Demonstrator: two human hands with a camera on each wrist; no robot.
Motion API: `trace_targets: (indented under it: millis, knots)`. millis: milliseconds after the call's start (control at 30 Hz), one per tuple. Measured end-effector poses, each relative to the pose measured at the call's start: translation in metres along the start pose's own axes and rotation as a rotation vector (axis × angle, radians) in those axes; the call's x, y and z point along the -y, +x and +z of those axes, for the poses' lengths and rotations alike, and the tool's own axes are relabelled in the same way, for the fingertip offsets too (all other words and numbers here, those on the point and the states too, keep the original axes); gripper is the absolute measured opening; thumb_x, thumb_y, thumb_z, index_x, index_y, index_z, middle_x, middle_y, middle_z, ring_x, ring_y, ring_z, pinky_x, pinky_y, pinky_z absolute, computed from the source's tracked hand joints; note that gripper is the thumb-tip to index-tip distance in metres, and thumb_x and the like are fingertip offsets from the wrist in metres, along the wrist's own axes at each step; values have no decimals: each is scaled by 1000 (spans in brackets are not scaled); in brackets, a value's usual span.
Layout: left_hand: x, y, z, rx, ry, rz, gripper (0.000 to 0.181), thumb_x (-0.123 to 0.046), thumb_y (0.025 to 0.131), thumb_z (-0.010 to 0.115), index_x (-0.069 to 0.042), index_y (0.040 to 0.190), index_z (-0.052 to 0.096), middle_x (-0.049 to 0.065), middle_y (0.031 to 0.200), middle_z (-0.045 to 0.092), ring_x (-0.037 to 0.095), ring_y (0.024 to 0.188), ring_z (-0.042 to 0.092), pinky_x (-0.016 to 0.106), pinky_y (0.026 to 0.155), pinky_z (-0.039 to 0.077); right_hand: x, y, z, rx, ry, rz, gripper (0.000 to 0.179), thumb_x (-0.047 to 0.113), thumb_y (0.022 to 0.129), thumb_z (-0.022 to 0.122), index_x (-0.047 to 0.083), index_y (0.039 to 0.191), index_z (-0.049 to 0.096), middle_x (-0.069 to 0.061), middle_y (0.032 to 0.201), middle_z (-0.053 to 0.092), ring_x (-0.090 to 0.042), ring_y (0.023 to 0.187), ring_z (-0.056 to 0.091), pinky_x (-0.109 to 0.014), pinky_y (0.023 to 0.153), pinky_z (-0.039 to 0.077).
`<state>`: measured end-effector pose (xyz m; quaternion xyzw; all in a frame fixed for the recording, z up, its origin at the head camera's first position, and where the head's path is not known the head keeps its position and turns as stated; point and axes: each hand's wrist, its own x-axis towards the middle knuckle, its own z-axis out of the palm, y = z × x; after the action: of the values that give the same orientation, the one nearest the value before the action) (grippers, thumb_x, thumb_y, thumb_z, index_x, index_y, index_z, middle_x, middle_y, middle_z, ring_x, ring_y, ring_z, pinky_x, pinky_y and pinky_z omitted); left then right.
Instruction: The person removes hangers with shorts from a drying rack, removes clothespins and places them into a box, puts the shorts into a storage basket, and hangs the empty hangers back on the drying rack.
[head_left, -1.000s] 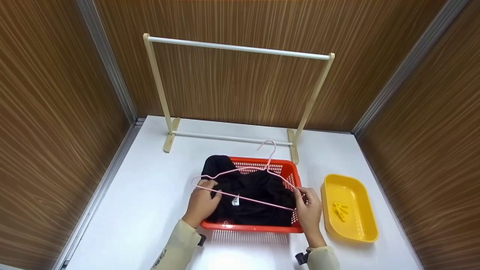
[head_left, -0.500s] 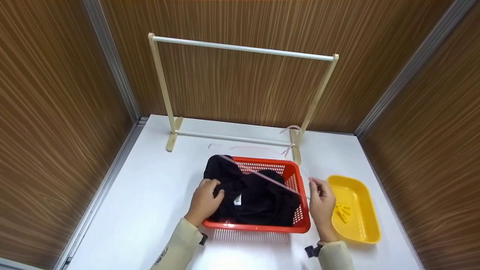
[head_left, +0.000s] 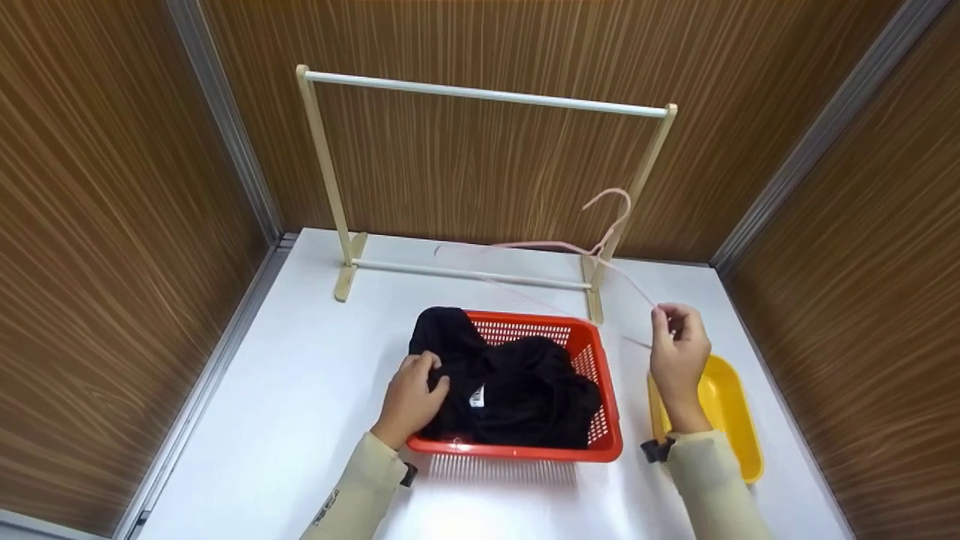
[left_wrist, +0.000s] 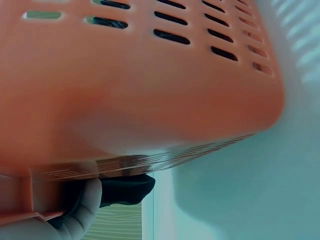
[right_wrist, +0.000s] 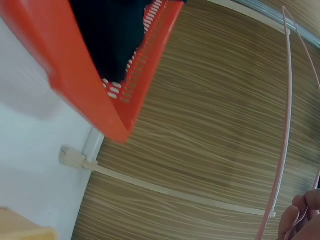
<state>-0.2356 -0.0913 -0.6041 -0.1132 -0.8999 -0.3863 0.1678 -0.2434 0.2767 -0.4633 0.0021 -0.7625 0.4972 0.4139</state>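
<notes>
My right hand (head_left: pixel 681 352) pinches one sloping arm of a thin pink clothes hanger (head_left: pixel 555 244), raised behind and right of the basket with its hook upward. In the right wrist view the fingers (right_wrist: pixel 302 215) curl around the hanger wire. A black garment (head_left: pixel 517 405) with a white tag (head_left: pixel 477 397) lies bunched in a red perforated basket (head_left: pixel 525 453). At the basket's left side, my left hand (head_left: pixel 412 394) grips the garment by the rim. Black cloth (left_wrist: pixel 127 190) shows beside its fingers in the left wrist view, where the basket wall fills most of the frame.
A clothes rack with a white top rod (head_left: pixel 487 94) and wooden legs stands behind the basket. At the right is a yellow tray (head_left: pixel 731 409), partly covered by my right forearm. Wood-patterned walls (head_left: pixel 480 172) enclose the white table (head_left: pixel 300 360).
My right hand has lifted the hanger away from over the basket, moving up, back and to the right. The left hand has let go of the hanger's end and remains at the garment.
</notes>
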Motion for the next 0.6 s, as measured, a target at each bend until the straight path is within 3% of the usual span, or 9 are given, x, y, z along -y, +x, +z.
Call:
trace_targets:
  millis: [167,300,600]
  knots:
    - [2,0,0,0,-5,-3,22,-20,91,73,-12,105,58,8,105,64,26,98,62,46,81,52,-16,22,8,-10,-42,57,16,7,102,64,-7,109,66,-5,92,60,-8,78,47,-19,70,38]
    - [2,1,1,0,4,-6,21,-20,91,73,-12,104,58,7,104,63,25,98,62,45,82,52,-18,40,15,-5,-41,65,19,13,102,65,-4,110,67,6,92,58,-9,79,48,-21,70,39]
    - [2,-1,1,1,-4,-6,21,-19,92,74,-12,105,59,7,105,64,25,98,62,46,82,52,-14,73,29,-1,-30,-50,16,9,101,65,-6,106,66,-4,92,63,-9,79,52,-22,72,40]
